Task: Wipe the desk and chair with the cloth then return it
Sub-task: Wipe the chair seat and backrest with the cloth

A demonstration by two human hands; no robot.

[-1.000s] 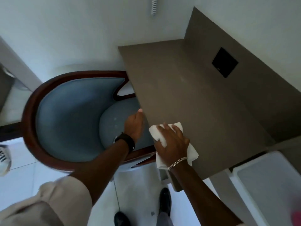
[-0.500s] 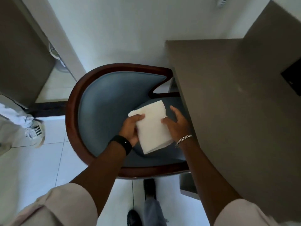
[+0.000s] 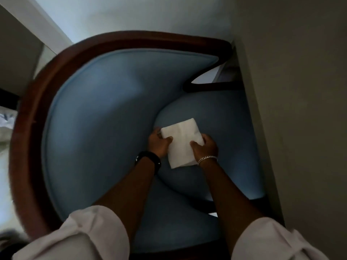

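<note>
Directly below, both hands grip a folded white cloth point(image 3: 181, 142) over a blue upholstered, dark-wood-framed chair point(image 3: 97, 117). Left hand point(image 3: 159, 142) pinches its nine o'clock edge, right hand point(image 3: 204, 147) its three o'clock edge. Grey desk point(image 3: 300, 109) lies at three o'clock.

Looks like a hotel rm or furnished home office, can't tell which. Evidence: tub chair point(image 3: 97, 117) w/ blue upholstered seat + curved back, dark polished wood frame point(image 3: 47, 87) wrapping round it, i.e. furniture-grade, not a shop or lab stool. Chair pushed right up against a plain grey-brown desk point(image 3: 300, 109) on my right. Plain white wall point(image 3: 150, 14) behind the chair. Pale glossy floor point(image 3: 4, 184) at left edge, blurred, material unclear. Grey panel point(image 3: 16, 53) top left w/ white trim, maybe door or cabinet side. Dim light.
</note>
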